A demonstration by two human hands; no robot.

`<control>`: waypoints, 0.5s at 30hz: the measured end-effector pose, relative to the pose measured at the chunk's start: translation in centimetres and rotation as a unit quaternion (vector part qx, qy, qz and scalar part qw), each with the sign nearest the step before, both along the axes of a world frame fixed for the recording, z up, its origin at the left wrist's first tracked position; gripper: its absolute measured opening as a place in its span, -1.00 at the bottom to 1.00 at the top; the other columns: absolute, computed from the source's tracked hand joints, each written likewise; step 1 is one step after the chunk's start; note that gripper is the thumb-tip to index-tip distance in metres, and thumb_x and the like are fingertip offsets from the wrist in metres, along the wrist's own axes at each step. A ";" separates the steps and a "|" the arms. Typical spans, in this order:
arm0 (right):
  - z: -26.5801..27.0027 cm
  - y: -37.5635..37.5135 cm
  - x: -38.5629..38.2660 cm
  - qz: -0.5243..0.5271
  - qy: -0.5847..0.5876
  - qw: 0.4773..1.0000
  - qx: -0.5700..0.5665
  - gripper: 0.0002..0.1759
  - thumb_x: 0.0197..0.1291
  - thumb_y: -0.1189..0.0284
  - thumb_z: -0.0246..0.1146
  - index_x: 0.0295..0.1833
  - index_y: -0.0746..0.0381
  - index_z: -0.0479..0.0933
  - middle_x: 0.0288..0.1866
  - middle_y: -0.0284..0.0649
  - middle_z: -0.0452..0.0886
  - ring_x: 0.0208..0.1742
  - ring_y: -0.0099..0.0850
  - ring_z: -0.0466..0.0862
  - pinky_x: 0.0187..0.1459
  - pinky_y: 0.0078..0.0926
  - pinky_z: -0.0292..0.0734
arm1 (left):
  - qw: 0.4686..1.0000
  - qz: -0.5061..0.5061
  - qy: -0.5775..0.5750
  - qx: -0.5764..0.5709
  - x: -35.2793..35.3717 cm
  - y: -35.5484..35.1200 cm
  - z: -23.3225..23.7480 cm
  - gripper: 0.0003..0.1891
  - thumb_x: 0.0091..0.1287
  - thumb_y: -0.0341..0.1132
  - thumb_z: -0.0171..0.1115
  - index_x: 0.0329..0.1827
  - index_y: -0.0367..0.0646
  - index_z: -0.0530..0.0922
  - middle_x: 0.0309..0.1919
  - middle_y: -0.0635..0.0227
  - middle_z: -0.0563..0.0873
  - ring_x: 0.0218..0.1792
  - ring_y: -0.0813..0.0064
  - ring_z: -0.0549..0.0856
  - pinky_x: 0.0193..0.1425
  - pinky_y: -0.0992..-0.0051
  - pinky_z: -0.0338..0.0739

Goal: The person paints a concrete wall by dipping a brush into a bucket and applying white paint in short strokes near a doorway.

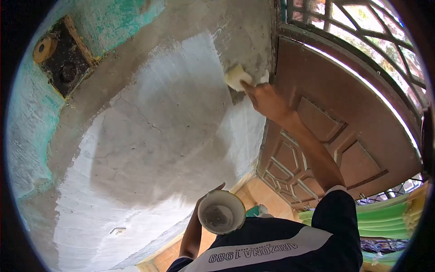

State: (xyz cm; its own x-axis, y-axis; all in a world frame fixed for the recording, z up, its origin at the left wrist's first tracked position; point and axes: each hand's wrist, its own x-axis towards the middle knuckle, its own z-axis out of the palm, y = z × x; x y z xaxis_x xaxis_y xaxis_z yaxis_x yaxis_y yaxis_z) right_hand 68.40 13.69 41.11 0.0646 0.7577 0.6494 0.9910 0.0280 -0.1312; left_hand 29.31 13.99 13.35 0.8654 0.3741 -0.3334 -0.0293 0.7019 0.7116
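Observation:
My right hand (267, 100) is raised to the upper right of the wall, fingers closed round what looks like a wide pale paintbrush (237, 77). The brush is blurred and its handle is hidden in the grip. Its pale end is at the bare grey wall (152, 122), beside a white-coated strip. Close to my chest, my left hand (196, 215) supports a round white tub (234, 199) from its left side, with most of its fingers hidden. Greyish-white material coats the inside and bottom of the tub.
A brown panelled door (312, 122) stands right of the wall, below a barred window (362, 27). A dark electrical box (63, 61) is set into the turquoise part at upper left. A wall socket (118, 231) sits low. Green curtain (385, 220) hangs at lower right.

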 end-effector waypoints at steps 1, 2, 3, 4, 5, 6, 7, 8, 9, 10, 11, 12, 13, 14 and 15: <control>-1.7 -0.2 0.7 0.005 0.010 0.998 -0.061 -0.54 0.37 0.56 0.26 0.37 0.26 0.60 -0.32 0.22 0.68 -0.28 0.10 0.75 -0.17 -0.04 0.66 | 1.000 -0.002 -0.003 -0.005 -0.1 -0.4 -0.1 -0.26 0.60 0.00 0.15 0.73 -0.14 0.17 0.34 0.11 0.65 0.23 0.30 0.70 0.35 0.26 0.62; -2.5 -0.8 0.9 0.010 0.021 0.992 -0.121 -0.55 0.38 0.55 0.26 0.36 0.24 0.62 -0.29 0.22 0.69 -0.25 0.10 0.76 -0.15 -0.04 0.66 | 1.000 -0.006 -0.005 -0.009 -0.3 -0.8 -0.2 -0.26 0.60 0.00 0.15 0.73 -0.14 0.17 0.34 0.12 0.65 0.23 0.30 0.70 0.35 0.26 0.62; -3.1 -1.1 1.3 0.008 0.024 0.992 -0.120 -0.55 0.38 0.55 0.26 0.36 0.24 0.62 -0.29 0.22 0.69 -0.25 0.10 0.76 -0.15 -0.04 0.66 | 1.000 -0.009 -0.007 -0.011 -0.4 -0.9 -0.2 -0.26 0.60 0.00 0.15 0.73 -0.14 0.17 0.34 0.12 0.65 0.23 0.30 0.70 0.35 0.26 0.62; -2.9 -1.5 1.4 0.015 0.036 0.991 -0.128 -0.59 0.36 0.54 0.26 0.31 0.23 0.65 -0.27 0.20 0.69 -0.24 0.10 0.76 -0.13 -0.04 0.66 | 1.000 -0.012 -0.011 -0.013 -0.3 -0.8 -0.1 -0.26 0.61 -0.01 0.15 0.73 -0.14 0.17 0.34 0.12 0.66 0.23 0.30 0.70 0.35 0.26 0.62; -2.8 -1.8 1.5 0.022 0.049 0.989 -0.135 -0.61 0.35 0.53 0.27 0.27 0.22 0.68 -0.26 0.19 0.70 -0.22 0.10 0.76 -0.12 -0.04 0.66 | 1.000 -0.015 -0.015 -0.014 -0.2 -0.8 0.0 -0.26 0.61 -0.01 0.14 0.73 -0.14 0.17 0.34 0.12 0.66 0.23 0.30 0.70 0.35 0.26 0.62; -2.3 -1.5 1.8 0.020 0.051 0.989 -0.134 -0.61 0.35 0.53 0.27 0.27 0.22 0.68 -0.26 0.19 0.70 -0.22 0.10 0.76 -0.12 -0.04 0.66 | 1.000 -0.018 -0.018 -0.015 -0.2 -0.8 0.1 -0.26 0.61 -0.01 0.14 0.73 -0.14 0.17 0.34 0.12 0.66 0.23 0.30 0.70 0.35 0.26 0.62; -1.4 -0.6 2.3 0.023 0.044 0.993 -0.111 -0.64 0.35 0.52 0.27 0.22 0.22 0.70 -0.25 0.18 0.70 -0.22 0.09 0.76 -0.11 -0.03 0.66 | 0.999 -0.021 -0.020 -0.017 -0.2 -0.8 0.2 -0.26 0.61 -0.01 0.14 0.73 -0.14 0.17 0.34 0.12 0.66 0.23 0.30 0.70 0.35 0.26 0.62; -0.1 0.1 2.5 0.025 0.038 0.995 -0.087 -0.67 0.34 0.52 0.27 0.18 0.21 0.72 -0.24 0.16 0.70 -0.21 0.09 0.76 -0.09 -0.03 0.66 | 0.999 -0.022 -0.016 -0.017 0.0 -1.2 1.3 -0.26 0.61 -0.01 0.14 0.73 -0.14 0.17 0.34 0.12 0.66 0.23 0.30 0.70 0.35 0.26 0.62; 2.0 0.3 2.3 0.039 0.010 0.998 -0.058 -0.70 0.34 0.53 0.26 0.15 0.23 0.72 -0.26 0.16 0.70 -0.23 0.07 0.76 -0.10 -0.04 0.66 | 0.999 0.009 0.008 -0.044 0.6 -2.0 3.4 -0.37 0.63 -0.17 0.11 0.70 -0.11 0.25 0.22 0.19 0.72 0.10 0.40 0.72 0.28 0.37 0.64; 4.7 0.3 1.9 0.052 -0.018 0.998 -0.027 -0.72 0.35 0.54 0.24 0.11 0.25 0.73 -0.28 0.16 0.69 -0.26 0.05 0.76 -0.12 -0.05 0.66 | 0.996 0.041 0.031 -0.070 1.0 -2.4 4.6 -0.46 0.64 -0.32 0.08 0.67 -0.08 0.33 0.11 0.26 0.79 -0.02 0.49 0.75 0.20 0.47 0.66; 7.4 -0.2 1.2 0.043 -0.039 0.998 -0.007 -0.70 0.34 0.56 0.24 0.13 0.24 0.72 -0.30 0.15 0.69 -0.28 0.02 0.77 -0.12 -0.07 0.67 | 0.996 0.039 0.034 -0.068 1.0 -2.4 4.4 -0.46 0.64 -0.32 0.08 0.67 -0.08 0.33 0.11 0.26 0.79 -0.02 0.49 0.75 0.20 0.47 0.66; 10.0 -0.9 0.5 0.035 -0.061 0.997 0.012 -0.67 0.33 0.59 0.23 0.16 0.23 0.72 -0.32 0.14 0.69 -0.30 -0.01 0.77 -0.13 -0.09 0.67 | 0.997 0.043 0.048 -0.037 1.1 -2.4 3.8 -0.46 0.64 -0.32 0.07 0.67 -0.08 0.33 0.13 0.26 0.78 -0.02 0.49 0.75 0.20 0.47 0.66; 12.1 -1.5 -0.3 0.034 -0.059 0.998 0.013 -0.67 0.33 0.59 0.23 0.16 0.23 0.72 -0.32 0.14 0.69 -0.30 -0.01 0.77 -0.13 -0.09 0.67 | 0.997 0.047 0.060 -0.006 1.1 -2.3 3.3 -0.45 0.64 -0.33 0.06 0.67 -0.08 0.33 0.14 0.25 0.77 -0.02 0.49 0.75 0.20 0.47 0.66; 13.8 -2.1 -1.0 0.030 -0.035 0.996 0.074 -0.66 0.32 0.61 0.23 0.16 0.25 0.72 -0.34 0.13 0.68 -0.33 -0.04 0.76 -0.16 -0.11 0.67 | 0.997 0.048 0.062 -0.007 1.2 -2.1 2.9 -0.45 0.64 -0.33 0.06 0.67 -0.08 0.33 0.14 0.25 0.77 -0.02 0.49 0.75 0.20 0.47 0.66; 14.5 -2.3 -1.4 0.025 -0.009 0.990 0.135 -0.65 0.31 0.63 0.23 0.16 0.26 0.73 -0.36 0.12 0.68 -0.37 -0.06 0.76 -0.18 -0.13 0.67 | 0.998 0.042 0.045 -0.018 1.2 -1.8 2.4 -0.46 0.65 -0.33 0.05 0.67 -0.09 0.33 0.15 0.24 0.77 -0.01 0.49 0.75 0.20 0.46 0.66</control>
State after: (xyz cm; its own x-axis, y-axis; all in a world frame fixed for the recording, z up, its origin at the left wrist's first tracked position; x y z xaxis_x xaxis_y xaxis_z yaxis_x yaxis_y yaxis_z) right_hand 67.00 11.38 55.57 0.0174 0.5583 0.8294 0.9896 0.1091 -0.0942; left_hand 30.48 12.20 15.72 0.7978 0.4301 -0.4225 -0.0255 0.7242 0.6891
